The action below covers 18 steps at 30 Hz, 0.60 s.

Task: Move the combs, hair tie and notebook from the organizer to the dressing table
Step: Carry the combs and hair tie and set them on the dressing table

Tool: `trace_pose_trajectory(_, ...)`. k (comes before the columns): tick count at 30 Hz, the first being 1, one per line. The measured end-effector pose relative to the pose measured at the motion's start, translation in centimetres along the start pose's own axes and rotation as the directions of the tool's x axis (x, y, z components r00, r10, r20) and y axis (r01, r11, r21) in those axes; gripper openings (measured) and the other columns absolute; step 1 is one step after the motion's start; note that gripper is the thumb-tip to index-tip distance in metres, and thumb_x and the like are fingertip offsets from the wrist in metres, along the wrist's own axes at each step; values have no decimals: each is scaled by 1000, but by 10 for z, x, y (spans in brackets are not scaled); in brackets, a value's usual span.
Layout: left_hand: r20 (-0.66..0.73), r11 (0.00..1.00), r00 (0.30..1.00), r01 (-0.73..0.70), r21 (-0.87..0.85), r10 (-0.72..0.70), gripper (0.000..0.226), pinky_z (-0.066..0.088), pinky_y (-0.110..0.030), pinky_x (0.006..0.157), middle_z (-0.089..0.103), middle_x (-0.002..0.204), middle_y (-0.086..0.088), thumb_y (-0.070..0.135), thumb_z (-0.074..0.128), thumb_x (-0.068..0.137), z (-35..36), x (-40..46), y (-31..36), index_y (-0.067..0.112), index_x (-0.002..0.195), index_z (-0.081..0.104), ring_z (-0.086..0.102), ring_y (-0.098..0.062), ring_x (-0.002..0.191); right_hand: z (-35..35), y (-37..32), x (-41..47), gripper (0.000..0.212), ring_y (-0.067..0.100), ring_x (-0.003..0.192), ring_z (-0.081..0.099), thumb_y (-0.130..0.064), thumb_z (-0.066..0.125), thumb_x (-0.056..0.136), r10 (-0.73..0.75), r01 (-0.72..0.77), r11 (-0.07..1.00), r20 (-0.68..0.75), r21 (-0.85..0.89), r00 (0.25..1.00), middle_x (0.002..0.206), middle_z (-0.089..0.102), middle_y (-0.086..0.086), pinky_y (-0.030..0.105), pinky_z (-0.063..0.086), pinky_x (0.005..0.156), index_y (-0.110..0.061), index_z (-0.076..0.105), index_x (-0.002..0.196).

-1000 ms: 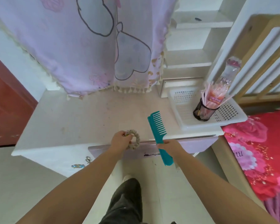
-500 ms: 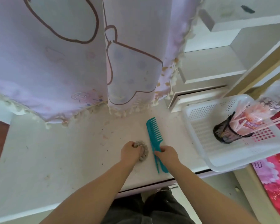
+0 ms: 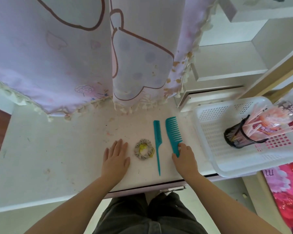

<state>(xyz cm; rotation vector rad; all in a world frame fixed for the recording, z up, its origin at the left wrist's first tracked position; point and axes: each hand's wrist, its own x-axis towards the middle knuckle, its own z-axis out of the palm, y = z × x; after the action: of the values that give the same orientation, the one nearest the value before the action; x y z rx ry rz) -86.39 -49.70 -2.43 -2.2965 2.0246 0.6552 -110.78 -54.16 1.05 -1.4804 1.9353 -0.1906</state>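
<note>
On the white dressing table lie a grey and yellow hair tie, a thin teal tail comb and a wide-tooth teal comb, side by side. My left hand rests flat and open on the table just left of the hair tie, holding nothing. My right hand has its fingers on the handle end of the wide-tooth comb, which lies flat on the table. The white perforated organizer basket stands at the right. No notebook is in view.
A black mesh cup with pink straws and a wrapped packet stands in the basket. A lilac fringed cloth hangs over the back of the table. White shelves rise at the back right. Red floral bedding lies at the right.
The hair tie has left my left hand and lies on the table; that hand is now flat beside it. The wide-tooth comb lies flat, and a thin tail comb now shows beside it.
</note>
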Motion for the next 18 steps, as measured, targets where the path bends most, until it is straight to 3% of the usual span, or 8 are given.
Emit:
trace_pose_trajectory(3,31,996,997,-70,60,68,58,-4,-40,118,-7,159,0,42,21,96,4,-1,-10,26,147,-1,-10,-17,145,2,-1,-2,40,29,103,47,-18,50,88,-21,19,995,-17,-96,1000,114,49,13,42,48,83,-10,43,126)
trace_pose_trajectory(6,45,992,997,-74,97,70,58,-4,-41,118,-9,159,-1,42,18,96,4,0,-9,25,147,-4,-11,-17,145,1,-1,-4,41,33,105,47,-20,51,88,4,-5,999,-13,-46,1000,116,48,16,44,46,86,-8,43,126)
trace_pose_trajectory(10,21,992,997,-71,104,69,57,9,-46,118,10,158,-7,36,30,94,-9,8,2,21,146,10,9,-25,145,-3,6,-25,39,31,110,49,-24,48,92,54,-46,995,-90,87,994,121,50,16,44,44,93,-9,45,128)
trace_pose_trajectory(13,-48,979,980,-187,82,192,60,17,-49,115,27,152,-8,29,42,91,-26,17,18,18,145,17,25,-26,139,4,21,-59,36,26,115,48,-25,42,94,105,-94,994,-244,54,964,126,52,10,42,42,97,-14,48,128)
trace_pose_trajectory(15,-81,914,912,-398,74,403,61,25,-53,112,37,147,-11,21,52,87,-35,20,32,14,142,27,35,-28,134,14,32,-87,38,25,120,46,-28,39,95,174,-173,984,-327,32,929,131,50,7,40,37,101,-17,46,131)
trace_pose_trajectory(18,-65,695,694,-708,125,717,59,38,-56,102,51,134,-19,10,60,78,-37,11,61,3,134,43,48,-34,124,34,47,-138,40,25,122,46,-34,35,95,308,-311,948,-426,64,851,134,50,6,40,34,102,-20,44,132)
